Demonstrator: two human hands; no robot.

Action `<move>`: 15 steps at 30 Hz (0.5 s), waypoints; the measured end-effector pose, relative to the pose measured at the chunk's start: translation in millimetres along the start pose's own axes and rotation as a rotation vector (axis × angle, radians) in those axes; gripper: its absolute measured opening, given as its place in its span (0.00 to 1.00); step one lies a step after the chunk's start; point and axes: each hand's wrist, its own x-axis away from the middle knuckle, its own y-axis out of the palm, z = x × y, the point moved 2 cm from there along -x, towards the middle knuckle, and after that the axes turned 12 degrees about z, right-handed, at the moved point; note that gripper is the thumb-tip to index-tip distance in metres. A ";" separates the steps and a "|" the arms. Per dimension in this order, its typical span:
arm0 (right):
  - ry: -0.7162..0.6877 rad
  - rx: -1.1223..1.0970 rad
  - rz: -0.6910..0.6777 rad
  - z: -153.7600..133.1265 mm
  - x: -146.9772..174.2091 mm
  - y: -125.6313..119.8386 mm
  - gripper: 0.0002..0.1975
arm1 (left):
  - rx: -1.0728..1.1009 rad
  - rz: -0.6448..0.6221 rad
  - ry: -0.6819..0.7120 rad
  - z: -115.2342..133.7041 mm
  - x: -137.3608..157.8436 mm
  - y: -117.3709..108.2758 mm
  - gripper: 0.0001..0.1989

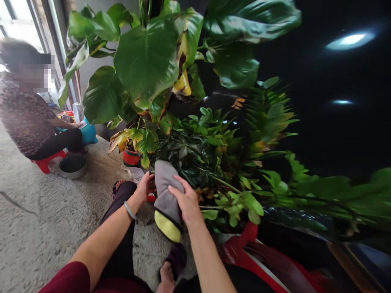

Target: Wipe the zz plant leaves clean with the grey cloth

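Observation:
A folded cloth (167, 183), grey on one side with a yellow face and dark edging at its lower end, hangs in front of me. My right hand (186, 199) grips its right side, thumb and fingers pressed into the grey fabric. Just left of the cloth is my left hand (144, 189), its fingers apart and curving toward it; whether the fingertips touch it I cannot tell. Right behind the cloth grow leafy plants (183, 150), and a large broad-leaved plant (146, 61) rises above them from a red pot (132, 158).
At left a person (24, 110) sits on a red stool (45, 162), with a grey basin (73, 165) beside it on the rough concrete floor (39, 224). A red and white object (250, 256) stands close at my lower right. A dark glossy surface (336, 73) lies behind the plants.

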 end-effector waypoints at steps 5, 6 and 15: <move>0.132 -0.006 -0.112 2.3 46.5 -30.8 0.32 | -0.060 0.413 0.217 22.7 2.2 -14.2 0.16; 0.125 -0.030 -0.119 -11.7 49.5 -35.6 0.32 | -0.082 0.448 0.293 29.9 1.8 -14.5 0.14; -0.148 -0.117 -0.016 -70.3 -7.7 50.3 0.31 | -0.003 0.143 0.303 75.1 -32.0 -10.3 0.20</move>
